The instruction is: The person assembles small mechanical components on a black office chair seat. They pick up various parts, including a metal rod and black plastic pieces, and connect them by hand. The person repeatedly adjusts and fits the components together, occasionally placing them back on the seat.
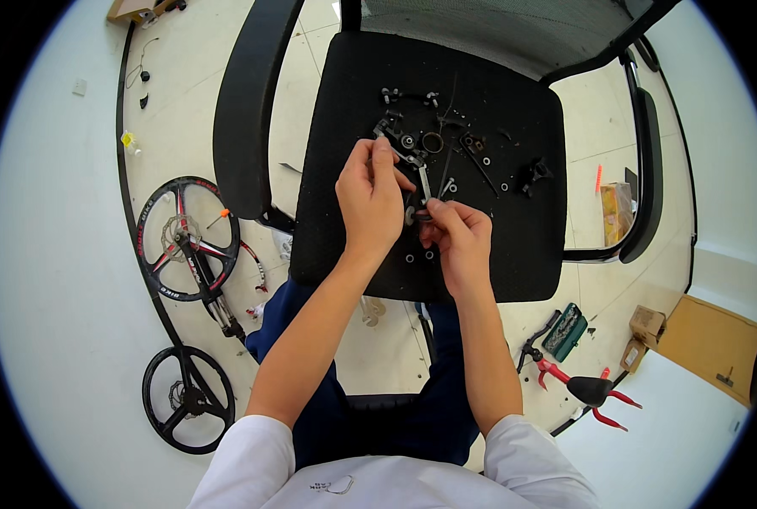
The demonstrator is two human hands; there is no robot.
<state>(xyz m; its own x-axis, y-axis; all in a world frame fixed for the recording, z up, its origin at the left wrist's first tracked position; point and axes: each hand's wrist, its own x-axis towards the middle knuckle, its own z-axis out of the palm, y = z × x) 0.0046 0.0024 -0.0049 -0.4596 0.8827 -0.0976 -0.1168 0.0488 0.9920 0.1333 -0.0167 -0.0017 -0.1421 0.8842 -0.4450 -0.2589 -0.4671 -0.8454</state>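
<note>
Over the black chair seat point(514, 246), both my hands hold a jointed silver-and-black metal part point(423, 180), its exact kind unclear. My left hand point(370, 195) pinches its upper end between thumb and fingers. The thumb and fingers of my right hand point(459, 233) close on its lower end, beside a small dark wheel point(410, 215). My fingers cover parts of both ends. Just beyond lie a dark ring point(432, 142), a black bar with bolts at its ends point(410, 96) and a long thin bolt point(482, 170). A black knob-like part point(535, 175) rests farther right.
Armrests point(247, 110) flank the seat, and small washers point(504, 187) are scattered on it. Bicycle wheels point(147, 390) are at the left. On the right floor are a green box of small metal pieces point(565, 331), a red bicycle frame point(552, 369) and cardboard boxes point(647, 323).
</note>
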